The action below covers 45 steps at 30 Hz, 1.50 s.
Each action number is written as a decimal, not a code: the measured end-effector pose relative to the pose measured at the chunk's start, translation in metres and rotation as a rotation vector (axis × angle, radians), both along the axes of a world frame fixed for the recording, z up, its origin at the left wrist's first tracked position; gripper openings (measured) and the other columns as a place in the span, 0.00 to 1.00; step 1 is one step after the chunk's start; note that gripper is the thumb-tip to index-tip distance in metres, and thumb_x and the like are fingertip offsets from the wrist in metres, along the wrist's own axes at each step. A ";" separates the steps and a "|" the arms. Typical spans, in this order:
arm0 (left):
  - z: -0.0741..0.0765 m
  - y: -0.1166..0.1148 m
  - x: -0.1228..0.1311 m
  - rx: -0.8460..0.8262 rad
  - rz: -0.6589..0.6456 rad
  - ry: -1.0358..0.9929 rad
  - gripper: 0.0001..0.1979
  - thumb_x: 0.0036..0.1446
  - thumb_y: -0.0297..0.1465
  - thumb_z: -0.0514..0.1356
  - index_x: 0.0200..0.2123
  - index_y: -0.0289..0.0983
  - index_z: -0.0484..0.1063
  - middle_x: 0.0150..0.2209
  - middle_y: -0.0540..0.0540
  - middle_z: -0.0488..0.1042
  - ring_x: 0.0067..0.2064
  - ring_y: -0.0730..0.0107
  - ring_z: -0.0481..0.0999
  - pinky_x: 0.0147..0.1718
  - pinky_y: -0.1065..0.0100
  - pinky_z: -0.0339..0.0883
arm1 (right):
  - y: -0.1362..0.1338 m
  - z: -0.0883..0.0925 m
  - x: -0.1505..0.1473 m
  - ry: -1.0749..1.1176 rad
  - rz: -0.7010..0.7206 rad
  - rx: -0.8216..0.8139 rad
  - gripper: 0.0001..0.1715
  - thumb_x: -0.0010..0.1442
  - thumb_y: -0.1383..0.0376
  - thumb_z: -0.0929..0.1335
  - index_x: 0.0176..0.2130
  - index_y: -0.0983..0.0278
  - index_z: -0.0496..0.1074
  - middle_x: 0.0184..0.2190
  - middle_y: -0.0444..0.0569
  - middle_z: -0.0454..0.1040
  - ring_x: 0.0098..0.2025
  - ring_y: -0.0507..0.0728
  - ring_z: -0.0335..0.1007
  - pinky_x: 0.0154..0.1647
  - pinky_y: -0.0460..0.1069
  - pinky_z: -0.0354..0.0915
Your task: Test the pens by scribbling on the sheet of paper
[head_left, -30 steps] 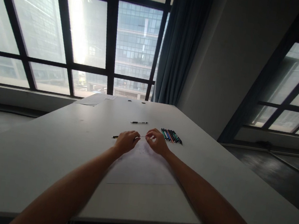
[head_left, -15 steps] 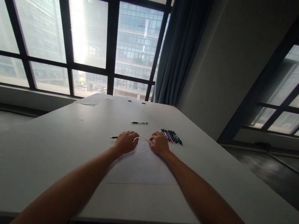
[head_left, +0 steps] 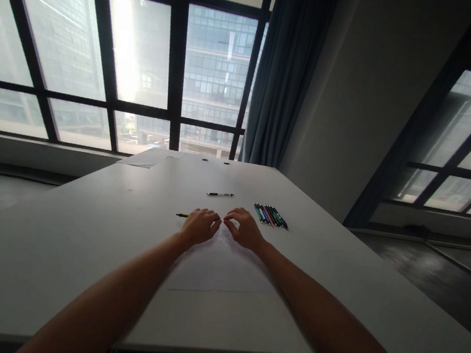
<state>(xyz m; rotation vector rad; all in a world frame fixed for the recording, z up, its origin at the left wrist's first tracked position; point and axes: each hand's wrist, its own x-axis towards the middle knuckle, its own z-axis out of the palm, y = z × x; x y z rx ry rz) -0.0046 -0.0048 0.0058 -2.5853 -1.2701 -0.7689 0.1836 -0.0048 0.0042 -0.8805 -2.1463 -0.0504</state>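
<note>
My left hand [head_left: 200,225] is closed around a dark pen with a yellow-green part [head_left: 181,215], whose end sticks out to the left of the fingers. My right hand [head_left: 246,229] pinches something small and thin, too small to make out, right at the fingertips of the left. Both sets of fingertips almost touch. Under the hands lies a white sheet of paper [head_left: 219,274] with small dark marks near its far side.
Beyond the hands a black-and-white pen [head_left: 219,194] lies crosswise on the white table [head_left: 80,249]. To the right rests a row of several coloured pens [head_left: 270,216]. Papers [head_left: 145,157] lie at the far left end, near two dark round spots in the tabletop.
My right hand has moved left, bringing its fingertips up to those of my left hand. More of the pen's yellow-green part now shows left of the left hand.
</note>
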 end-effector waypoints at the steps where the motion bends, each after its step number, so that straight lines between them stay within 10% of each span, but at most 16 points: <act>1: 0.000 0.000 0.000 0.001 -0.004 -0.003 0.15 0.64 0.36 0.50 0.37 0.38 0.75 0.35 0.45 0.78 0.39 0.64 0.75 0.41 0.64 0.64 | 0.000 0.000 0.000 0.017 -0.002 -0.008 0.02 0.59 0.67 0.68 0.34 0.63 0.73 0.35 0.49 0.74 0.40 0.57 0.68 0.44 0.54 0.63; 25: 0.004 0.019 -0.026 -0.073 0.237 0.005 0.16 0.64 0.33 0.47 0.41 0.40 0.74 0.41 0.44 0.77 0.44 0.61 0.74 0.45 0.61 0.64 | 0.016 -0.004 0.028 -0.055 -0.324 -0.087 0.05 0.54 0.69 0.65 0.27 0.65 0.70 0.37 0.51 0.72 0.40 0.56 0.66 0.45 0.50 0.60; 40: -0.004 0.020 -0.027 -0.214 -0.066 0.081 0.25 0.56 0.23 0.53 0.56 0.46 0.65 0.48 0.47 0.76 0.53 0.64 0.70 0.54 0.59 0.58 | 0.013 0.003 0.029 -0.214 -0.527 -0.100 0.10 0.57 0.66 0.64 0.30 0.64 0.75 0.39 0.50 0.74 0.44 0.57 0.65 0.48 0.51 0.55; 45: 0.001 0.026 -0.041 -0.294 0.067 0.050 0.25 0.53 0.20 0.52 0.52 0.45 0.68 0.49 0.49 0.75 0.53 0.63 0.70 0.54 0.58 0.59 | 0.016 0.004 0.034 -0.181 -0.542 -0.105 0.10 0.58 0.67 0.64 0.30 0.64 0.74 0.39 0.49 0.74 0.45 0.57 0.65 0.49 0.51 0.55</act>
